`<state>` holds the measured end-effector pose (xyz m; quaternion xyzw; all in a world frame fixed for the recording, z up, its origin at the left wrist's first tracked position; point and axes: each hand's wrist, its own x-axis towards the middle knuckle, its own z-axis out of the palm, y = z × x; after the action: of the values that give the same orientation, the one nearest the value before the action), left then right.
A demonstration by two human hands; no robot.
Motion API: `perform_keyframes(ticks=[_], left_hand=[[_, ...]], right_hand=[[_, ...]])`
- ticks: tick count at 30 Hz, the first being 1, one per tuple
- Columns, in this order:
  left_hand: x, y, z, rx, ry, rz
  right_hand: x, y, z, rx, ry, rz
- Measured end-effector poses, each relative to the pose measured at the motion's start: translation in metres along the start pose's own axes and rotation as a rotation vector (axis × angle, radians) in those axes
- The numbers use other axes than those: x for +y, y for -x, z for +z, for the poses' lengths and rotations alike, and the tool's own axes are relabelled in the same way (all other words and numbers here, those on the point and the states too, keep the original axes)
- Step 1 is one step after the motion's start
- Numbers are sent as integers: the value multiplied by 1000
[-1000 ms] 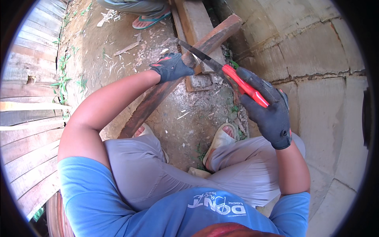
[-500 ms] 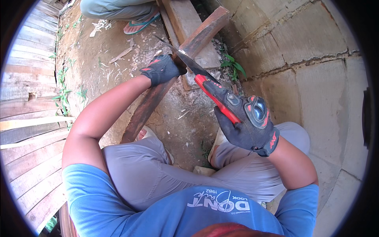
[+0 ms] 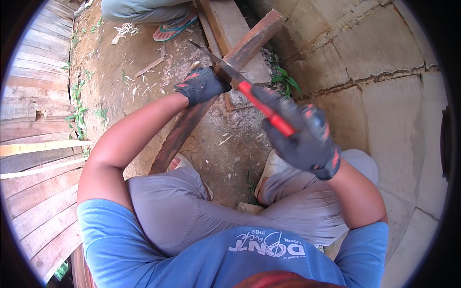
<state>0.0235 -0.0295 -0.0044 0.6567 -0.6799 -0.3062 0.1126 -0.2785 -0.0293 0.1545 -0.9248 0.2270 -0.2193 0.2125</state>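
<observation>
1. The gloved right hand (image 3: 305, 137): its grip closes around the handle of a red-handled saw (image 3: 247, 91).
2. The saw's blade (image 3: 229, 70) slants far-left across a dark timber (image 3: 254, 42).
3. The gloved left hand (image 3: 202, 85): its grip holds the timber just left of the blade; its fingertips are hidden.
4. The timber crosses a pale beam (image 3: 230, 24), right of another person's foot (image 3: 173, 31).

On the left, the bare earth floor (image 3: 106, 72) is being bordered by weathered wooden boards (image 3: 48, 93); their edge is being lined with green weeds (image 3: 76, 115); on the right, the space is being closed in by a wall of large grey-brown blocks (image 3: 391, 120), whose face is being crossed by rough joints (image 3: 384, 77); its foot is being fringed by a leafy plant (image 3: 290, 82); the ground is being littered with pale shavings (image 3: 127, 30); the boards are being brightly lit.
</observation>
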Motion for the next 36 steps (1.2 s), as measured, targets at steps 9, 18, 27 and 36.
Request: perform_keyframes(ticks=[9, 18, 27, 36], left_hand=[[4, 3, -7, -78, 42, -192], [15, 7, -17, -113, 37, -206], [-17, -5, 11, 29, -12, 19], [-10, -3, -2, 21, 33, 105]], right_hand=[[18, -33, -24, -54, -268, 297], [18, -32, -24, -92, -172, 245], [1, 0, -11, -167, 110, -55], [13, 5, 16, 74, -150, -55]])
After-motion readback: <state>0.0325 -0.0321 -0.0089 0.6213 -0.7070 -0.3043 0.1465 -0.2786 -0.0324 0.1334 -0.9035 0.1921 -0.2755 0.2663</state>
